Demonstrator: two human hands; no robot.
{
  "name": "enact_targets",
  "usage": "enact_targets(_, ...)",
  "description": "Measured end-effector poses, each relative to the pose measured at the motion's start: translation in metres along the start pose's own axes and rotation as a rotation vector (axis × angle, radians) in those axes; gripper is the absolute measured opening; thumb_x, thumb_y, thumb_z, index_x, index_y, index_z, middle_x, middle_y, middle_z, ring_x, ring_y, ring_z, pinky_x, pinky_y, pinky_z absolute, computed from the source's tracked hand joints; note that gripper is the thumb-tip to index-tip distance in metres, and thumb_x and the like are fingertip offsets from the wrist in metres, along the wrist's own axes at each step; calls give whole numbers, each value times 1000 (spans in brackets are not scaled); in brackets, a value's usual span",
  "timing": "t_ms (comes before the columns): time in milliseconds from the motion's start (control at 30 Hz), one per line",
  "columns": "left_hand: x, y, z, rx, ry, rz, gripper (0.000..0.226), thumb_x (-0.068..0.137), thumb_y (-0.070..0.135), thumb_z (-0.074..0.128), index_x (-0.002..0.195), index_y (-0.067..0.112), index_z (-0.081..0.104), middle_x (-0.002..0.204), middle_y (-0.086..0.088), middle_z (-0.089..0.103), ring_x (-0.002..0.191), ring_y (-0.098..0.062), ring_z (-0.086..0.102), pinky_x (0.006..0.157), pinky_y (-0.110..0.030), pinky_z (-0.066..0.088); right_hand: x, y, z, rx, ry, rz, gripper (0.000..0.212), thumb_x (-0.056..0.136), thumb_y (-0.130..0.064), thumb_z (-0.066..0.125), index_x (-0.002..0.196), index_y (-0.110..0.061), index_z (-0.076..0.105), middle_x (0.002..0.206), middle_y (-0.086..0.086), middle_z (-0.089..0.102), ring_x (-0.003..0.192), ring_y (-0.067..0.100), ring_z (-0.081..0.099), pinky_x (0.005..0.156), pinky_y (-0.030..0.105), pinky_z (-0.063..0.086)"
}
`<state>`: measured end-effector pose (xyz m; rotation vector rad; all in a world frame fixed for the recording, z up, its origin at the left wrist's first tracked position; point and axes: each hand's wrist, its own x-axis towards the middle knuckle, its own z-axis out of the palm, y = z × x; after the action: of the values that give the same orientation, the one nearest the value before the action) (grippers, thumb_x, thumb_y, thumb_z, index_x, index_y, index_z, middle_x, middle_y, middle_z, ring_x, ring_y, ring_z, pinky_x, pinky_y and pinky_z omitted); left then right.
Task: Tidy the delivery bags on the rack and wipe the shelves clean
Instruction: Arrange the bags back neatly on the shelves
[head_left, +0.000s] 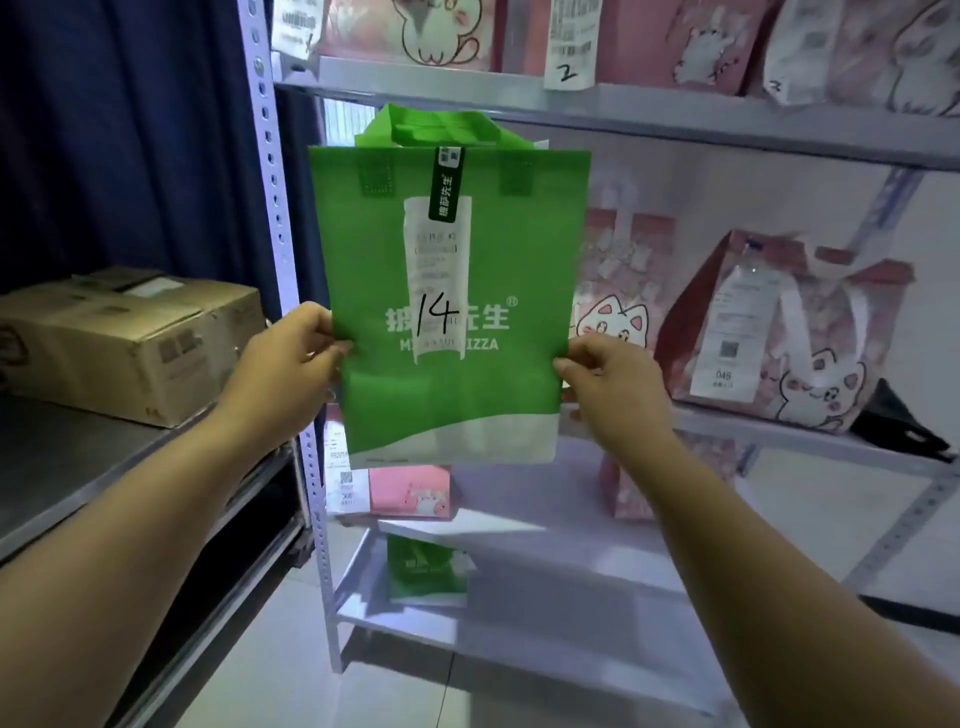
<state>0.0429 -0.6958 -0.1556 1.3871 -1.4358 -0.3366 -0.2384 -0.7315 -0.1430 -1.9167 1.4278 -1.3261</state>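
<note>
I hold a green pizza delivery bag (493, 249) upright in the air in front of the grey metal rack (675, 124). A receipt marked "14" is stuck on its front. My left hand (291, 358) pinches the bag's left edge and my right hand (608, 379) pinches its right edge, both about halfway up. On the middle shelf (769, 431) behind stand pink cat-print delivery bags (779, 338) with receipts. More pink bags (691, 41) line the top shelf. Lower down are another pink bag (410, 493) and a second green bag (426, 571).
A cardboard box (130, 338) sits on a steel counter (67, 467) at the left, next to the rack's perforated upright (280, 260). A dark curtain hangs behind it. A black item (898, 421) lies at the right end of the middle shelf. Tiled floor lies below.
</note>
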Motion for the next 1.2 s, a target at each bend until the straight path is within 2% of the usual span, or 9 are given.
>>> enact_targets(133, 53, -19, -23, 2, 40, 48, 28, 90, 10, 56, 74, 33, 54, 79, 7, 70, 70, -20, 69, 61, -39, 57, 46, -16, 35, 14, 13, -40, 15, 86, -11, 60, 75, -20, 67, 76, 1, 67, 75, 27, 66, 70, 50, 55)
enact_targets(200, 78, -30, -30, 29, 72, 76, 24, 89, 11, 58, 76, 31, 55, 74, 11, 70, 64, -7, 67, 53, -26, 55, 68, -21, 55, 19, 20, -65, 10, 86, -10, 59, 82, -10, 68, 80, 8, 69, 77, 30, 66, 72, 52, 54)
enact_targets(267, 100, -41, -34, 59, 101, 89, 22, 88, 11, 59, 76, 29, 55, 71, 14, 68, 60, 2, 63, 47, -9, 46, 87, -23, 75, 26, 36, -64, 9, 85, -10, 60, 82, -9, 69, 80, 7, 70, 78, 29, 66, 72, 51, 54)
enact_targets(300, 109, -48, -35, 79, 109, 88, 22, 88, 10, 59, 76, 28, 54, 71, 15, 67, 60, 2, 62, 47, -8, 44, 95, -23, 84, 21, 45, -62, 9, 85, -11, 61, 83, -11, 69, 79, 5, 70, 76, 26, 67, 72, 50, 54)
enact_targets(467, 149, -84, -26, 129, 64, 27, 23, 90, 12, 56, 76, 29, 52, 79, 15, 66, 73, -14, 65, 55, -30, 54, 126, -10, 122, -11, 66, -9, 9, 85, -12, 61, 80, -13, 68, 75, 2, 68, 74, 26, 65, 69, 49, 55)
enact_targets(600, 169, -108, -11, 192, 2, -4, 7, 91, 17, 55, 87, 23, 55, 83, 12, 66, 72, -20, 66, 69, -42, 57, 140, 10, 141, -59, 75, 53, 9, 85, -14, 62, 80, -17, 70, 74, -2, 68, 72, 21, 65, 71, 44, 55)
enact_targets(900, 209, -126, 27, 140, 31, -36, 13, 94, 24, 52, 106, 26, 58, 99, 1, 67, 90, -21, 64, 81, -44, 55, 173, 34, 151, -97, 66, 104, 6, 87, -18, 63, 87, -18, 69, 75, -6, 65, 72, 16, 62, 68, 28, 51)
enact_targets(1000, 224, -130, 37, 185, 63, -53, 15, 93, 25, 53, 107, 25, 58, 96, -4, 68, 83, -23, 62, 76, -40, 54, 187, 38, 154, -175, 73, 96, 5, 86, -17, 63, 85, -16, 68, 71, -6, 61, 70, 15, 58, 62, 23, 40)
enact_targets(1200, 249, -138, 51, 192, 122, -93, 20, 92, 26, 54, 112, 24, 57, 93, 1, 67, 79, -16, 60, 62, -28, 39, 205, 42, 164, -233, 42, 76, 10, 88, -19, 60, 81, -16, 67, 67, -8, 57, 66, 9, 53, 53, 13, 33)
